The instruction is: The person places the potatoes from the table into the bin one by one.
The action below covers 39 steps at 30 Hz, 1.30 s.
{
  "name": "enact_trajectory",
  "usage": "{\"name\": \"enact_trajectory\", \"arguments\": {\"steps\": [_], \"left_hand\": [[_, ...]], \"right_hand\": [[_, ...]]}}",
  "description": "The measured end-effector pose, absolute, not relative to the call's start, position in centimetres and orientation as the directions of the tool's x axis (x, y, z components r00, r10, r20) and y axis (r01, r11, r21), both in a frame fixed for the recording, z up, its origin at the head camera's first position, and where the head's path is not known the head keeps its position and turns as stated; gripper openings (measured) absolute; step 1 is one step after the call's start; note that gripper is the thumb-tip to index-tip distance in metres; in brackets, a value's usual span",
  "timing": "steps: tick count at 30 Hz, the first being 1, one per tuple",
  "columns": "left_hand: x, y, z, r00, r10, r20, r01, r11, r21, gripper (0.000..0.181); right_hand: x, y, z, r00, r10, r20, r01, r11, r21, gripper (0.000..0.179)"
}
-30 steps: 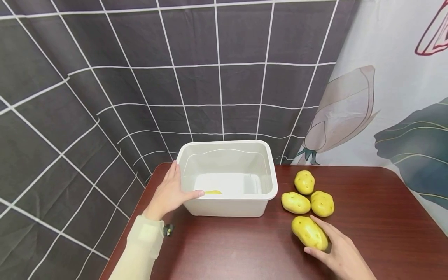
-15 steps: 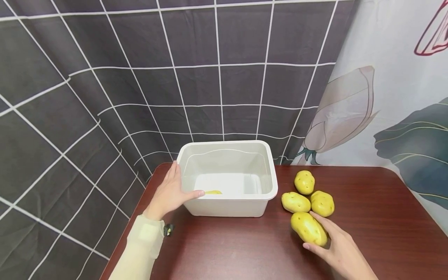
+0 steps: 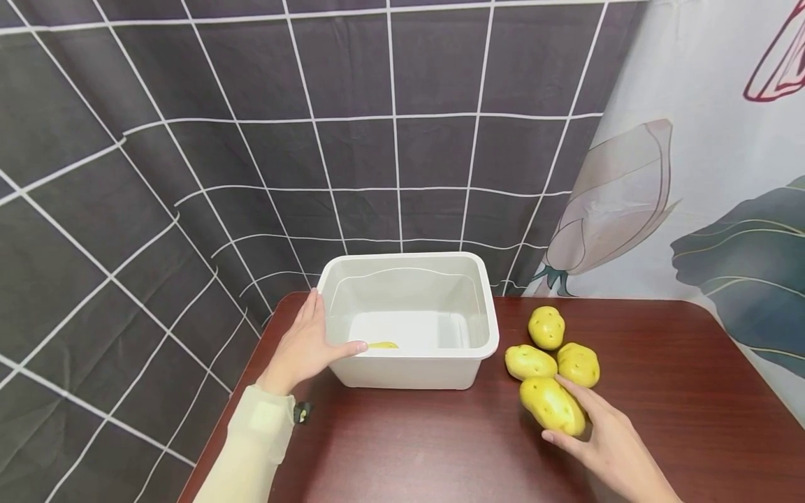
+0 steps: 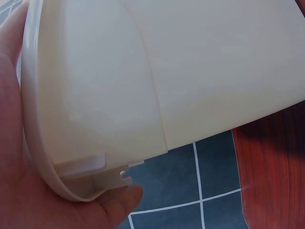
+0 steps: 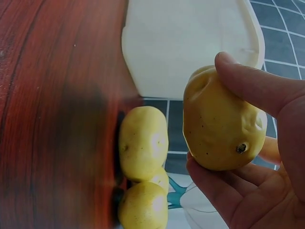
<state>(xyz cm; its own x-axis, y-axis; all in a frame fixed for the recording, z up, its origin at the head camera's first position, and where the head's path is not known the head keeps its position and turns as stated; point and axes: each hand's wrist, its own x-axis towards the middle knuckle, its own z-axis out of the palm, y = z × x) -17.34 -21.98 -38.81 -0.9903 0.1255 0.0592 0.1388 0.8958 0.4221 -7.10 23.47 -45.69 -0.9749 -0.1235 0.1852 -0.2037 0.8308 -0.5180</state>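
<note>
My right hand (image 3: 606,436) grips a yellow potato (image 3: 552,405) between thumb and fingers. In the right wrist view this potato (image 5: 224,121) is raised off the table, with a dark spot on its skin. Just beyond it lie a long potato (image 3: 530,362), a rounder potato (image 3: 578,365) and a farther potato (image 3: 546,327). My left hand (image 3: 303,349) holds the near left corner of a light grey plastic bin (image 3: 409,370), thumb over the front rim. The left wrist view shows fingers curled around the bin's rim (image 4: 31,95). Inside the bin a sliver of yellow potato (image 3: 382,345) shows behind the front wall.
The bin stands at the back left of a reddish-brown wooden table (image 3: 415,447). A dark cloth with a white grid (image 3: 434,154) hangs right behind and to the left. At the right hangs a pale cloth printed with flowers (image 3: 629,202).
My right hand has lifted the potato and moved slightly away from me and left, so it now overlaps the long potato in the head view. The left hand and bin have stayed put.
</note>
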Motion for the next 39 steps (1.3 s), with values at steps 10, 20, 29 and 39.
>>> {"name": "enact_trajectory", "arguments": {"steps": [10, 20, 29, 39], "left_hand": [[-17.4, -22.1, -39.0, -0.99, 0.123, 0.071, 0.142, 0.893, 0.427, 0.137], [-17.4, -22.1, -38.9, -0.991, 0.121, 0.066, 0.137, 0.894, 0.426, 0.138], [-17.4, -22.0, -38.9, -0.991, 0.118, 0.059, 0.132, 0.892, 0.432, 0.135], [-17.5, -22.1, -39.0, -0.991, 0.119, 0.057, 0.132, 0.891, 0.434, 0.137]], "right_hand": [[-7.5, 23.4, -45.3, -0.94, -0.135, 0.313, -0.286, 0.813, -0.507, 0.085], [-7.8, 23.4, -44.9, -0.928, -0.134, 0.347, -0.304, 0.811, -0.499, 0.083], [-8.1, 23.3, -44.4, -0.922, -0.131, 0.365, -0.311, 0.813, -0.493, 0.085], [-8.3, 23.3, -43.9, -0.907, -0.138, 0.399, -0.337, 0.805, -0.488, 0.086]]}}
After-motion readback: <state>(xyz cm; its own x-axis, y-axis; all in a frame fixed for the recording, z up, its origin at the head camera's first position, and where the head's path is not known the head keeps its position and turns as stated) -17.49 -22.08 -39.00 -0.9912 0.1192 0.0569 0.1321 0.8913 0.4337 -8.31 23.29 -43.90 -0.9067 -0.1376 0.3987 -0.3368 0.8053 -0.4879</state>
